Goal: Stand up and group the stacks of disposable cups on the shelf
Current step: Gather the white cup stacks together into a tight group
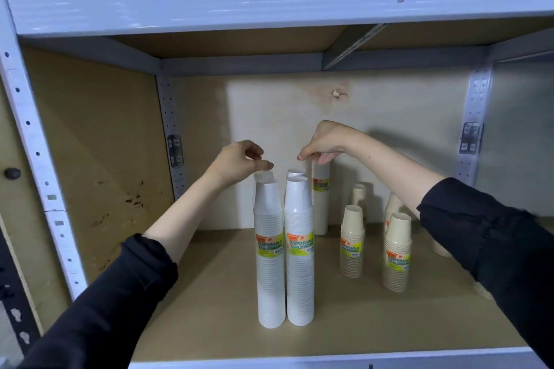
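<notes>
Right hand (326, 144) fingers pinch the top of the rear white stack (321, 213) by the shelf (209, 314) back edge. Left hand (236, 159) fingers are loosely curled and empty. The stack is probably light and tippy: grip mid-height.

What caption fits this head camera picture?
Left hand hovers and right hand grips tall white disposable cup stacks upright on a brown wooden shelf, short beige cup stacks alongside.

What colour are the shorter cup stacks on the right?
Beige shorter cup stacks, with yellow-green labels; head view.
</notes>
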`<act>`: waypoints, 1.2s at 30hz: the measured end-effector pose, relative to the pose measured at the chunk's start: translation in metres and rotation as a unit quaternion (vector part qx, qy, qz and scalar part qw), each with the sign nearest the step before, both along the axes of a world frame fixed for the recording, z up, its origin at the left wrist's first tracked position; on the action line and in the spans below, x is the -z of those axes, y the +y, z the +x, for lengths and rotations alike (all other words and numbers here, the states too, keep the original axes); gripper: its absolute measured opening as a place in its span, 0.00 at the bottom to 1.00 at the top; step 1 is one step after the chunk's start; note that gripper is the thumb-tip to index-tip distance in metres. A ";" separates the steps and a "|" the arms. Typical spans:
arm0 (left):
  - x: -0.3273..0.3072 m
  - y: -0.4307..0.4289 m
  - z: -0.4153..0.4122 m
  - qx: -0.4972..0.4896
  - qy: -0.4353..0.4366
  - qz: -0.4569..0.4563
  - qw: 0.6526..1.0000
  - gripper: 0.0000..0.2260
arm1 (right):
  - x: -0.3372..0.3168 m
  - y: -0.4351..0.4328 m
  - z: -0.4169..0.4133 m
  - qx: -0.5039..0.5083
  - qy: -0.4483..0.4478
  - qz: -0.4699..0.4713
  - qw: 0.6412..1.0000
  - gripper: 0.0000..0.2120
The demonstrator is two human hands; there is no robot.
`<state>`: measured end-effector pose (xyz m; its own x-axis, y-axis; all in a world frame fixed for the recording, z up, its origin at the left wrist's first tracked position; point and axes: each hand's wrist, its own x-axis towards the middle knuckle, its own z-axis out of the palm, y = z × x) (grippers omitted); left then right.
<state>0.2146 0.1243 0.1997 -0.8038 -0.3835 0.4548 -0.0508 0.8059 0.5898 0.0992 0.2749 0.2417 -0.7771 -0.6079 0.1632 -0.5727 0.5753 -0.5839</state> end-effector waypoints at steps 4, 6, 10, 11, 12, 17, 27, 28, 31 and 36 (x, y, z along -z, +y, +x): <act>-0.015 0.011 -0.015 0.003 -0.005 -0.035 0.999 0.16 | -0.007 0.009 -0.013 0.026 0.029 -0.022 0.999 0.10; -0.022 0.018 -0.024 0.004 -0.012 -0.050 0.999 0.16 | -0.008 0.015 -0.023 0.045 0.046 -0.040 0.997 0.10; -0.029 0.027 -0.044 0.001 -0.031 -0.067 0.997 0.15 | -0.002 0.026 -0.044 0.094 0.070 -0.040 0.992 0.08; -0.030 0.028 -0.049 0.001 -0.036 -0.067 0.997 0.15 | 0.000 0.028 -0.050 0.105 0.074 -0.035 0.991 0.09; -0.031 0.028 -0.054 0.001 -0.040 -0.066 0.997 0.15 | 0.003 0.030 -0.055 0.113 0.075 -0.031 0.990 0.11; -0.033 0.030 -0.082 -0.002 -0.069 -0.074 0.995 0.14 | 0.017 0.033 -0.090 0.136 0.071 -0.047 0.987 0.16; -0.027 0.011 -0.131 -0.007 -0.110 -0.107 0.988 0.15 | 0.045 -0.008 -0.145 0.105 0.034 -0.090 0.990 0.13; -0.026 0.008 -0.135 -0.008 -0.113 -0.108 0.988 0.15 | 0.048 -0.014 -0.150 0.107 0.029 -0.095 0.989 0.10; -0.022 0.000 -0.146 -0.013 -0.121 -0.109 0.986 0.15 | 0.056 -0.029 -0.169 0.115 0.042 -0.114 0.986 0.19; -0.016 -0.010 -0.161 -0.023 -0.133 -0.108 0.985 0.14 | 0.063 -0.046 -0.193 0.120 0.013 -0.132 0.984 0.22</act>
